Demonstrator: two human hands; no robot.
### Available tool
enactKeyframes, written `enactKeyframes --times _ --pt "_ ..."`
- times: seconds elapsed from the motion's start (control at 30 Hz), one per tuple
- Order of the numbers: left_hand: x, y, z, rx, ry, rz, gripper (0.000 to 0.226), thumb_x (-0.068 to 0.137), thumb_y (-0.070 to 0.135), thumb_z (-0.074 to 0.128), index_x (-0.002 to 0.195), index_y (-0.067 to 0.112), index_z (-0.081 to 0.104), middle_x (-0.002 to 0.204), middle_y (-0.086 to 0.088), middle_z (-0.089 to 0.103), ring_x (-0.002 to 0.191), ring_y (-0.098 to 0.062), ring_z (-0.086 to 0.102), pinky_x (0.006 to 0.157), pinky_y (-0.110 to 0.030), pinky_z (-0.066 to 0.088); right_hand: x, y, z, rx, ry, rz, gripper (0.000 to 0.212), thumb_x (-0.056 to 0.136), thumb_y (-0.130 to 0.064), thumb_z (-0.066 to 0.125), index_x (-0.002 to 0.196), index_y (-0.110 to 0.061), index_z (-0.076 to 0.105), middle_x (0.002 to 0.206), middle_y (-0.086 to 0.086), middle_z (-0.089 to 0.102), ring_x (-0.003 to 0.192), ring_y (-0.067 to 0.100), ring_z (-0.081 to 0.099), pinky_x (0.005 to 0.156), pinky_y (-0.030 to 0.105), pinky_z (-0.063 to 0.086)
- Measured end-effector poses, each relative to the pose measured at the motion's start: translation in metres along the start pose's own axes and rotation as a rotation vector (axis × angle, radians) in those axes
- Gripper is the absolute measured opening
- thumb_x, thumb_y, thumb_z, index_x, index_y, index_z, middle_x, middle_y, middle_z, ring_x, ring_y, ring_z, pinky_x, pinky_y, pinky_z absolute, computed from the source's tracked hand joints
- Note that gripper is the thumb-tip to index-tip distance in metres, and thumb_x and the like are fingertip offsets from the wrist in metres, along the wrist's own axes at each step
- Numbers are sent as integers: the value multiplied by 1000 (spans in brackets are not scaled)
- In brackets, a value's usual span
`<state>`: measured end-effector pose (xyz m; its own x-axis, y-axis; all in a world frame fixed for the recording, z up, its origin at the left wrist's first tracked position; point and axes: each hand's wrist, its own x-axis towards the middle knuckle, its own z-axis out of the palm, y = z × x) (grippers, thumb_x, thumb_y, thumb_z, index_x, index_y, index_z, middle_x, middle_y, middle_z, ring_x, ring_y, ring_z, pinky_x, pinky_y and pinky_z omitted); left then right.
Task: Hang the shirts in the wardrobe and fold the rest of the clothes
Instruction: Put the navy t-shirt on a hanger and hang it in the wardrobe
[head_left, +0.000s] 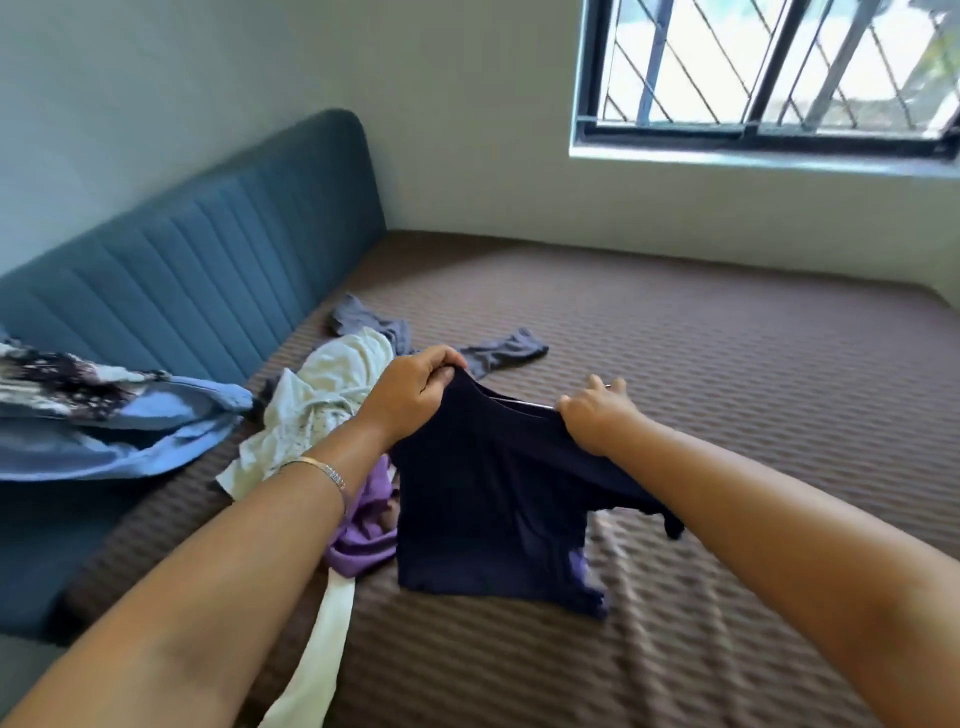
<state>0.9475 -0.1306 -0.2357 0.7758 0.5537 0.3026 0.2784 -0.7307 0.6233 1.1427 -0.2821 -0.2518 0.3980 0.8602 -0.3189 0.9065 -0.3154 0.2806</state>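
Both hands are up over the bed (727, 364), each gripping a top corner of a dark navy garment (493, 499). Her left hand (415, 387) has fingers and thumb curled tight round the upper edge on the headboard side, and her right hand (597, 415) pinches the other end of that edge, so the cloth is stretched flat between them. A thin pale line runs along the top between the two grips; I cannot tell whether it is a hanger bar or just a seam. The garment hangs free from the hands, its lower hem brushing the bed and lying over a purple garment (363, 540).

Toward the headboard (208, 270) from the navy piece lies a crumpled heap: a pale greenish-white garment (322, 405) touching the purple one, and beyond it a grey one (384, 327) spread out. A blue patterned pillow (104, 415) rests against the headboard.

My guess is she is shaking the piece out to judge whether it is a shirt for hanging or something to fold. Next it wants laying flat on the bare stretch of bed away from the headboard, clear of the heap, or taking to the wardrobe, which I cannot see from here.
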Motion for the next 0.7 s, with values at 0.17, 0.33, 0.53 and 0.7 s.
enactKeyframes --times 0.17,0.33,0.53,0.7 --pt "-1 47 -41 179 104 91 20 90 13 51 101 18 67 91 7 67 91 -17 60 85 -34 46 -18 4 -85 -45 345 -163 33 92 -5 45 123 -13 47 118 7 59 121 27 37 96 46 33" --pt "-15 79 -75 499 365 180 24 85 13 49 100 20 67 90 3 67 85 -25 61 78 -43 46 -41 -17 -157 -60 558 -281 30 89 -11 52 119 -11 48 115 6 60 121 27 36 94 45 33" --pt "-56 87 -138 805 655 -9 31 90 39 41 104 20 62 104 0 62 96 -26 55 80 -37 28 -72 -47 -221 -60 781 -458 26 89 -9 50 115 -13 51 109 5 60 118 25 38 95 43 34" --pt "-97 102 -193 894 655 -151 34 94 37 35 101 20 63 97 0 70 92 -28 62 72 -33 14 -89 -78 -268 -148 879 -581 25 90 -12 50 115 -15 53 112 4 59 117 24 40 94 40 34"
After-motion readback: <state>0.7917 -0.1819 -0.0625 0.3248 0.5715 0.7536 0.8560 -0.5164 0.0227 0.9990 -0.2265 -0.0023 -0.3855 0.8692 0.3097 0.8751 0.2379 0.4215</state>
